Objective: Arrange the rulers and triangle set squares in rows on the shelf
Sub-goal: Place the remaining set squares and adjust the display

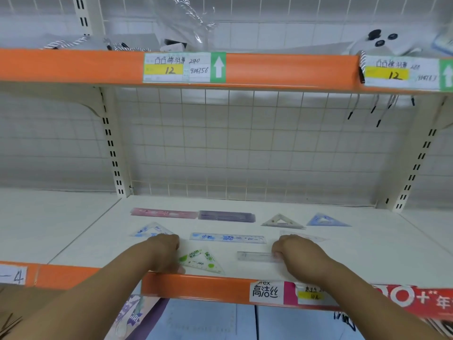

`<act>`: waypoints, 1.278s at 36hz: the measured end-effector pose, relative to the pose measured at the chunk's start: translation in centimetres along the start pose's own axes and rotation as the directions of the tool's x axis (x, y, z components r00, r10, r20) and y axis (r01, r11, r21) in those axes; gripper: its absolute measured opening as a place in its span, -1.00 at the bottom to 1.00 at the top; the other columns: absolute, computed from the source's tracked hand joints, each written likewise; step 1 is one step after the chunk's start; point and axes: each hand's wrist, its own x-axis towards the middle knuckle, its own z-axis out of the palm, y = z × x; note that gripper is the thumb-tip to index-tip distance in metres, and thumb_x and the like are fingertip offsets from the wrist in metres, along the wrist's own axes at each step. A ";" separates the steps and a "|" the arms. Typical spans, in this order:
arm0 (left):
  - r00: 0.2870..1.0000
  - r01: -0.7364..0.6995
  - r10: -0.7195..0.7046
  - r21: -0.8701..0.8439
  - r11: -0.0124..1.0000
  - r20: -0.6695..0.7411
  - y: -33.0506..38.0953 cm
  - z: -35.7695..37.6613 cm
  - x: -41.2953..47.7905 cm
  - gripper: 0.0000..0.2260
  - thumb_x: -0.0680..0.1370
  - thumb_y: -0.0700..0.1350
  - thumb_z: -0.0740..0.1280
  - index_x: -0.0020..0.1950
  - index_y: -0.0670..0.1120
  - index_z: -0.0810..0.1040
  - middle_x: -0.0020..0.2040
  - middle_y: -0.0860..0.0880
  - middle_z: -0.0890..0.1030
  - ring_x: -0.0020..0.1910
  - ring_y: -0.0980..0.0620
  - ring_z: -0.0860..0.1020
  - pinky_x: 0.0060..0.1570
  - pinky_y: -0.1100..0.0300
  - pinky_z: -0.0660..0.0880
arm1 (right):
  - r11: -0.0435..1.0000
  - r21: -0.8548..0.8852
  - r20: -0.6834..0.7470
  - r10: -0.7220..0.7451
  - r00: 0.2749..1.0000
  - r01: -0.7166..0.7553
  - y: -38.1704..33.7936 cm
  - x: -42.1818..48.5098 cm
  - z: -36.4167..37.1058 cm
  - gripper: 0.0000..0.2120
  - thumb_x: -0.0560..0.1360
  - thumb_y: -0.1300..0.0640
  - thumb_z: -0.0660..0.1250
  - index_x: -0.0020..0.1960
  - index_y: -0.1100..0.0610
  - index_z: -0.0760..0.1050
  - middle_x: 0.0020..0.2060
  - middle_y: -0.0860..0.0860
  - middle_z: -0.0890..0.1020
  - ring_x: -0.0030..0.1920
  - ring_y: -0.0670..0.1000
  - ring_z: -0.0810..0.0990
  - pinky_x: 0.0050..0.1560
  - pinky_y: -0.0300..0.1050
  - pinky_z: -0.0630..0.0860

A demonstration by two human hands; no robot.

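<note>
The white shelf [367, 253] carries rulers and set squares in rows. At 5 o'clock the right hand [297, 256], fingers curled, pinches the clear ruler [256, 256]. At 7 o'clock the left hand [164, 251], also curled, grips the green set square [202, 262] by its corner.

Four rulers are counted on the shelf [367, 253]: the pink ruler [164, 213] at 11 o'clock, the purple ruler [226, 216] at 12, the blue-printed ruler [228, 238] at centre and the clear ruler [255, 256] at 5. Five set squares are counted: the blue-patterned set square [150, 229] at 9, the green-dotted set square [202, 262] at 7, the cream set square [282, 222] at 1, the blue set square [327, 220] at 2 and the pale set square [308, 237] at 3, which is partly hidden. Two hands are seen, the left hand [164, 251] and the right hand [296, 256].
</note>
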 end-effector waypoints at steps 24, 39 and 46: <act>1.000 -0.005 0.005 0.001 1.000 0.001 0.1 -0.1 -0.1 -0.46 0.44 0.12 0.42 0.34 -0.02 0.35 0.29 -0.02 0.45 0.23 -0.01 0.44 0.24 0.15 0.41 | 0.987 0.163 0.043 -0.016 0.999 0.008 -1.7 1.4 -0.8 -0.56 0.56 -0.14 0.21 0.36 0.05 0.38 0.21 0.03 0.40 0.17 0.03 0.46 0.21 -0.10 0.42; 1.000 0.031 -0.031 -0.057 0.998 0.001 0.2 -0.2 -0.3 -0.43 0.42 0.10 0.45 0.36 -0.02 0.36 0.30 -0.03 0.44 0.24 -0.03 0.44 0.21 0.15 0.41 | 0.974 0.195 -0.012 -0.114 0.993 0.114 -3.0 6.2 -0.6 -0.57 0.56 -0.05 0.23 0.39 0.06 0.32 0.33 0.03 0.39 0.28 0.03 0.42 0.28 -0.14 0.35; 0.997 0.079 -0.080 -0.082 0.994 -0.013 0.1 0.0 -0.3 -0.41 0.40 0.11 0.46 0.35 -0.01 0.38 0.30 -0.05 0.44 0.24 -0.06 0.45 0.19 0.13 0.42 | 0.966 0.230 -0.086 -0.103 0.991 0.120 -3.5 9.5 -0.6 -0.74 0.54 0.01 0.26 0.18 0.05 0.36 0.05 -0.01 0.44 0.05 0.01 0.44 0.07 -0.15 0.38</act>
